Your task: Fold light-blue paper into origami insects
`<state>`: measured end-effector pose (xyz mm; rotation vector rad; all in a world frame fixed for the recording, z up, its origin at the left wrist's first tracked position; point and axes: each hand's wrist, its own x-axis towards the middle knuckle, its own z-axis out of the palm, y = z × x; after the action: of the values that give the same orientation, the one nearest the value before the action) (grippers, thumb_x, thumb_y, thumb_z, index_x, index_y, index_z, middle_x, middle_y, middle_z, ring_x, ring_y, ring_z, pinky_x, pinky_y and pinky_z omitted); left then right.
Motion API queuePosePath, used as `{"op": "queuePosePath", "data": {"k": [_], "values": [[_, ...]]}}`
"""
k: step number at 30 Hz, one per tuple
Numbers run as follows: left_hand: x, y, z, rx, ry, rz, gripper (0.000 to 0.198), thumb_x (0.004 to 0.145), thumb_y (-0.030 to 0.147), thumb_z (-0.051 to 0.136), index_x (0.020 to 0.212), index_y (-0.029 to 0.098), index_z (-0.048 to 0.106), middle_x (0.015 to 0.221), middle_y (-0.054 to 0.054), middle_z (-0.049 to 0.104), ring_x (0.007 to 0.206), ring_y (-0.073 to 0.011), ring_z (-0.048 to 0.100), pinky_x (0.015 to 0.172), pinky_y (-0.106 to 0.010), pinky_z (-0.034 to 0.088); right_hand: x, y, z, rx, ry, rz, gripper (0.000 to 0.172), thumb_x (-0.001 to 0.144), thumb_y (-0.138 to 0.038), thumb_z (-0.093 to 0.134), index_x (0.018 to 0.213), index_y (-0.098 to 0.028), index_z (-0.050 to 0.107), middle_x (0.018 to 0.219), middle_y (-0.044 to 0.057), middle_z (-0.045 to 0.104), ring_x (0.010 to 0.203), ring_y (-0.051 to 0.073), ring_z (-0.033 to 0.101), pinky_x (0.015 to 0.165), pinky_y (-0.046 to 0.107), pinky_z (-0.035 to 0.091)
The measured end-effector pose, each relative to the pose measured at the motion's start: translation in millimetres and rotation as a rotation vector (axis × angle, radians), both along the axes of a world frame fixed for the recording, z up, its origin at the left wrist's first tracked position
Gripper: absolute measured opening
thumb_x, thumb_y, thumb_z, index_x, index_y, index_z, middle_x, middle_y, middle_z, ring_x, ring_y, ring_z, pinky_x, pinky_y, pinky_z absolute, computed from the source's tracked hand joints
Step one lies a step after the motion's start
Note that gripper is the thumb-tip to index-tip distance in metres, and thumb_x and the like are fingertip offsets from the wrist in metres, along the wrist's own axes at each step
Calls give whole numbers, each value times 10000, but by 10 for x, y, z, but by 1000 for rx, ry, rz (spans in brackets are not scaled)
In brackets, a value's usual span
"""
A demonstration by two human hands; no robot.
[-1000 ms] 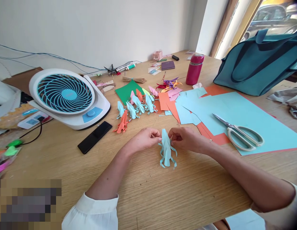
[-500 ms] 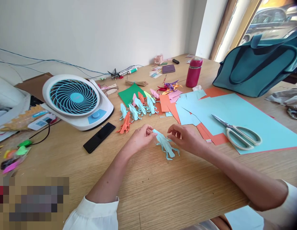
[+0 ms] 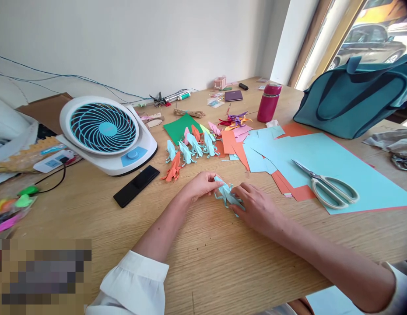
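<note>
A light blue folded paper figure (image 3: 227, 195) with thin bent legs lies between my hands, low over the table. My left hand (image 3: 204, 185) pinches its far upper tip between thumb and fingers. Over its near right side my right hand (image 3: 254, 203) is curled, fingers closed on the body and partly covering it. Beyond my hands stand several similar light blue paper figures (image 3: 186, 152), with an orange paper figure (image 3: 173, 167) in front of them.
Left are a black phone (image 3: 136, 186) and a white fan (image 3: 101, 127). Scissors (image 3: 328, 183) rest on light blue paper sheets (image 3: 364, 175) to the right. Farther back stand a magenta bottle (image 3: 269, 103), a green sheet (image 3: 179, 127) and a teal bag (image 3: 341, 103).
My right hand has come down onto the paper figure's body and now covers part of it. The figure has turned slightly; my left hand still holds its tip. The view has shifted a little.
</note>
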<state>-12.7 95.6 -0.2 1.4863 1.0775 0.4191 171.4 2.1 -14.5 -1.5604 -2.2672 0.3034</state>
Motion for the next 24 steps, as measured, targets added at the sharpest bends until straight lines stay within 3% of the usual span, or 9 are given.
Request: {"op": "queuePosePath", "data": {"k": [4,9,11,13,15,17,20,24], "values": [[12,31,26,-59,4,-25,289,700,364,771,782,117,644,601,16,582,511,-65,509,444,-153,375,5,-14,-18,12,33,-3,203,824,-193,671,997,-189,564,922,55,642,839,209,603,732,317,448],[4,-10,12,-81,39,-4,227,806,288,685,962,129,640,707,-18,644,577,-100,590,537,-217,507,-3,2,-22,6,55,3,167,845,-195,659,983,-188,565,924,46,630,798,188,601,706,304,451],[-19,-46,23,78,100,29,255,838,269,652,1068,160,655,824,-33,663,617,-108,601,570,-239,522,1,15,-23,13,59,12,161,852,-205,662,981,-189,567,931,45,630,827,194,606,730,309,453],[-59,-88,58,396,173,51,301,854,245,640,1152,210,667,1033,-60,658,760,-137,640,708,-295,554,9,24,-21,16,59,13,168,852,-224,675,978,-191,568,930,45,633,856,204,610,752,316,454],[-113,-129,102,719,221,-5,316,863,216,639,1174,252,682,1207,-67,621,1001,-188,632,921,-369,516,18,26,-15,8,55,14,171,849,-238,685,967,-190,570,920,46,634,860,207,612,755,315,454],[-169,-157,131,885,232,-142,307,879,191,627,1167,277,693,1266,-55,623,1160,-218,568,1039,-412,439,24,22,-4,3,47,13,168,851,-244,688,959,-188,572,914,48,630,844,203,611,745,311,453],[-222,-164,115,947,223,-326,299,910,184,590,1177,273,689,1236,-50,664,1160,-209,571,1032,-391,436,23,16,14,10,44,11,162,850,-242,688,953,-189,574,914,47,627,826,194,607,732,304,453],[-214,-125,59,871,215,-395,263,921,176,559,1138,232,696,1278,-76,642,1183,-196,591,1015,-331,445,15,18,21,-1,60,9,165,850,-227,684,960,-192,567,935,51,631,830,193,607,732,303,460]]}}
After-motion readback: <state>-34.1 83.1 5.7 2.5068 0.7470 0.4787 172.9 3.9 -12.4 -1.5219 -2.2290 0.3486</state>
